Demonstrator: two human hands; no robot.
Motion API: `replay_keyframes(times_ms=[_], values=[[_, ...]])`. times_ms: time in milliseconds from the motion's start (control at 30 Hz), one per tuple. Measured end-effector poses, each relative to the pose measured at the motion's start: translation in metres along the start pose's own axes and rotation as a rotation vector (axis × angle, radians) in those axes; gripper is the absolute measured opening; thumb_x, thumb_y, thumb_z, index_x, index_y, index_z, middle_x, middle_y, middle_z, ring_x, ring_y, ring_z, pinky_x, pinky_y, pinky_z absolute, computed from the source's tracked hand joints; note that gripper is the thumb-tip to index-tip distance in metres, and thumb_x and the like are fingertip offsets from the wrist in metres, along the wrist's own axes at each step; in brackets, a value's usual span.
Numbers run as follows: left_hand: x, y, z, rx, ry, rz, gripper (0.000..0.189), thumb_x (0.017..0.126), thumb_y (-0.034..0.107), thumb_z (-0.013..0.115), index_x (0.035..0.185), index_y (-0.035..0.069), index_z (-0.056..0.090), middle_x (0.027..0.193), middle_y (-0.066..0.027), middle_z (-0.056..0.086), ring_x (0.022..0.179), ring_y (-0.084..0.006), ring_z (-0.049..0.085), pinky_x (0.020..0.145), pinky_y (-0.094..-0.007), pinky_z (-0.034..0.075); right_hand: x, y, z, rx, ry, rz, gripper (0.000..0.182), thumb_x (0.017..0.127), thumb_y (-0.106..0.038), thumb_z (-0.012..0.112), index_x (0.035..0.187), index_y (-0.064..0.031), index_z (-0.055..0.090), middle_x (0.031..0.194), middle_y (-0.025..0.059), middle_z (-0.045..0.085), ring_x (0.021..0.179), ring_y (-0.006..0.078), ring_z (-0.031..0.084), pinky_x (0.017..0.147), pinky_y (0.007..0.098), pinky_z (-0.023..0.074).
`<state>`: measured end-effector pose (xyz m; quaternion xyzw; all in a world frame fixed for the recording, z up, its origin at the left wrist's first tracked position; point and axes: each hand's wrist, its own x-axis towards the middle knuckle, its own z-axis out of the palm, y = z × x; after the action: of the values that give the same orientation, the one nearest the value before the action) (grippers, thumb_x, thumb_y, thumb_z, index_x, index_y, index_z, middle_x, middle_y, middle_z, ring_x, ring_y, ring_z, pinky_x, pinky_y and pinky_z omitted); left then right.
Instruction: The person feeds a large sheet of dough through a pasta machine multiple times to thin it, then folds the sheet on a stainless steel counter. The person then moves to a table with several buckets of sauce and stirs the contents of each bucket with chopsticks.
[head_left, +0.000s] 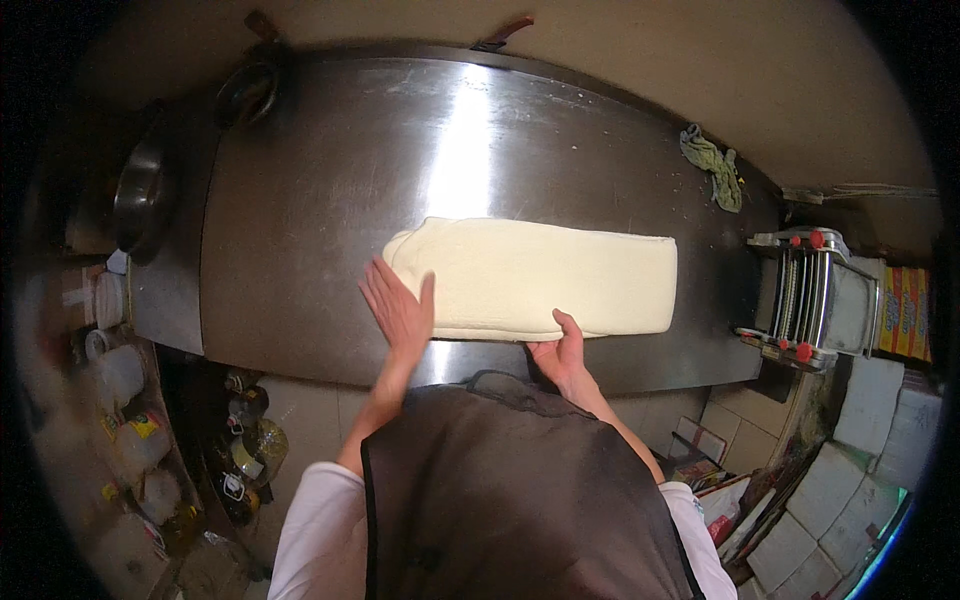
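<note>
A long folded slab of pale dough lies crosswise on the stainless steel worktop. Its left end is rounded and creased, while the right end is squared off. Against that left end rests my left hand, flat, with the thumb spread over the dough and the fingers along its outer side. My right hand is at the near long edge, thumb on top and fingers tucked underneath, partly hidden by the dough.
At the right end stands a dough sheeter with red knobs. A crumpled green cloth lies at the back right. Metal bowls sit at the left. A tool with a brown handle is by the back edge. Bottles stand below left.
</note>
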<state>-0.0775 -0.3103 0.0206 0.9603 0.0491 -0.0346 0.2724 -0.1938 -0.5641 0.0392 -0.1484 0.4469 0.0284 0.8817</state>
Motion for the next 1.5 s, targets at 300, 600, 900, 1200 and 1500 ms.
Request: replay_keyframes(times_ms=[300, 600, 900, 1200, 1500], values=[[0.098, 0.09, -0.015, -0.31, -0.123, 0.634, 0.073, 0.098, 0.04, 0.061, 0.154, 0.002, 0.036, 0.162, -0.0196, 0.032, 0.152, -0.0361, 0.027, 0.126, -0.0507, 0.019, 0.0, -0.004, 0.004, 0.032, 0.024, 0.008, 0.048, 0.097, -0.02, 0.059, 0.139, 0.0003, 0.048, 0.139, 0.0135, 0.06, 0.126, 0.0296, 0.059, 0.108, 0.044, 0.0488], [0.17, 0.017, -0.056, 0.116, 0.151, 0.519, 0.054, 0.094, 0.029, 0.061, 0.137, -0.003, 0.055, 0.147, -0.0265, 0.05, 0.142, -0.0409, 0.041, 0.118, -0.0497, 0.033, 0.002, -0.001, -0.001, 0.046, -0.042, -0.003, 0.054, 0.098, -0.02, 0.06, 0.145, 0.0017, 0.042, 0.146, 0.0155, 0.053, 0.135, 0.0305, 0.051, 0.114, 0.0463, 0.0419], [-0.024, 0.079, -0.013, 0.176, -0.478, 0.955, 0.103, 0.07, 0.039, 0.086, 0.159, 0.028, 0.034, 0.168, -0.0125, 0.021, 0.154, -0.0345, 0.021, 0.121, -0.0681, 0.014, -0.008, -0.008, 0.003, 0.003, -0.165, -0.04, 0.053, 0.103, -0.019, 0.056, 0.149, 0.0015, 0.038, 0.149, 0.0165, 0.05, 0.138, 0.0306, 0.048, 0.116, 0.0474, 0.0391], [-0.037, 0.083, 0.003, 0.198, -0.361, 0.946, 0.106, 0.069, 0.043, 0.085, 0.159, 0.019, 0.034, 0.167, -0.0154, 0.023, 0.155, -0.0362, 0.019, 0.119, -0.0715, 0.009, 0.03, 0.009, -0.036, -0.282, -0.256, -0.194, 0.054, 0.1, -0.017, 0.057, 0.147, 0.0023, 0.039, 0.147, 0.0169, 0.05, 0.137, 0.0312, 0.048, 0.118, 0.0469, 0.0371], [-0.042, 0.087, 0.006, 0.198, -0.351, 0.944, 0.097, 0.077, 0.05, 0.079, 0.157, 0.015, 0.037, 0.166, -0.0204, 0.023, 0.155, -0.0401, 0.016, 0.117, -0.0744, 0.006, 0.001, -0.005, -0.006, 0.135, -0.168, 0.014, 0.054, 0.101, -0.017, 0.058, 0.147, 0.0025, 0.038, 0.147, 0.0161, 0.05, 0.137, 0.0307, 0.048, 0.118, 0.047, 0.0368]])
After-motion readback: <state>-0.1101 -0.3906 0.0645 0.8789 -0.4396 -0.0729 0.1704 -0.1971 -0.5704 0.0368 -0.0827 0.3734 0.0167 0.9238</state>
